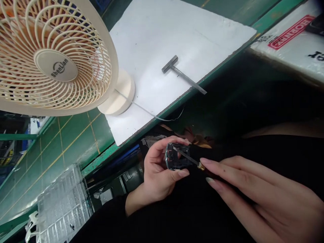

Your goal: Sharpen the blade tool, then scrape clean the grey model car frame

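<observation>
My left hand [158,172] is closed around a small dark square frame-like part [177,157], thumb below it and fingers over its top. My right hand [255,194] reaches in from the right, its fingers pinched on a thin tool [188,158] with a brass collar and a slim metal shaft. The shaft's tip rests inside the dark part. Both hands sit over my dark lap, below the edge of the green workbench [76,135].
A cream desk fan [54,55] stands on a white sheet [164,44] on the bench. A grey T-handle wrench [182,74] lies near the bench edge. A clear plastic tray [63,206] sits at lower left. A white box with red lettering [291,37] is at upper right.
</observation>
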